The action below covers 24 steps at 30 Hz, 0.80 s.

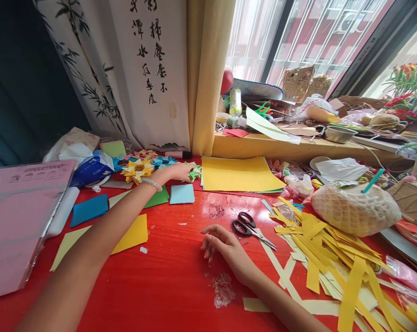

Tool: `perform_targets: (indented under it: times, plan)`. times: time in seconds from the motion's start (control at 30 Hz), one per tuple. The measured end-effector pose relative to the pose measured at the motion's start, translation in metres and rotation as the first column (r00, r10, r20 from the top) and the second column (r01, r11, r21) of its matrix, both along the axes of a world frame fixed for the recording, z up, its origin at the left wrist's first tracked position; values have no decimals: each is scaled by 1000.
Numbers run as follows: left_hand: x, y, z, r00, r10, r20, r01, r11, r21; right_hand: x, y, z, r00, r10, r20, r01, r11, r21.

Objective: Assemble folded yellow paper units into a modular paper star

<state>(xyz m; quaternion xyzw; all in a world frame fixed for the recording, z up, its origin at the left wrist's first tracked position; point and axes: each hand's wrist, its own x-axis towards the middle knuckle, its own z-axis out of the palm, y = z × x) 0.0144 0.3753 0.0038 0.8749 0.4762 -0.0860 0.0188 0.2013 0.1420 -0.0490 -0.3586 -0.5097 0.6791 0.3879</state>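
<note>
My left hand [175,172] reaches far across the red table [173,276], a bead bracelet on its wrist. Its fingers close on a green folded paper star [194,171] beside a yellow paper star [137,169] and blue ones [163,161]. My right hand [222,246] rests on the table with its fingers loosely curled and apart, holding nothing. Black-handled scissors [251,227] lie just right of it. A stack of yellow paper sheets [239,174] lies behind them.
Several yellow and cream paper strips [332,258] pile at the right, by a netted bundle [355,210]. Loose coloured sheets [132,235] lie at the left near a pink folder [18,221]. A cluttered windowsill [298,138] and a curtain [208,74] stand behind.
</note>
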Motion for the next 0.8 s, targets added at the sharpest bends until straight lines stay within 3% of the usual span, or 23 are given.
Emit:
perform_targets:
  times: [0.47, 0.57, 0.67, 0.8]
  plan:
    - [2, -7, -5, 997, 14, 75, -13, 1000, -13, 0, 0, -1, 1000, -3, 3, 3, 1000, -5]
    - [-3, -5, 4, 995, 2, 96, 2, 999, -44, 0, 0, -1, 1000, -5, 3, 5, 1000, -1]
    - [-18, 3, 23, 991, 8, 132, -1, 999, -50, 0, 0, -1, 1000, -2, 3, 2, 1000, 0]
    - [-49, 16, 43, 983, 112, 148, -113, 994, 2, -1, 0, -1, 1000, -8, -4, 8, 1000, 3]
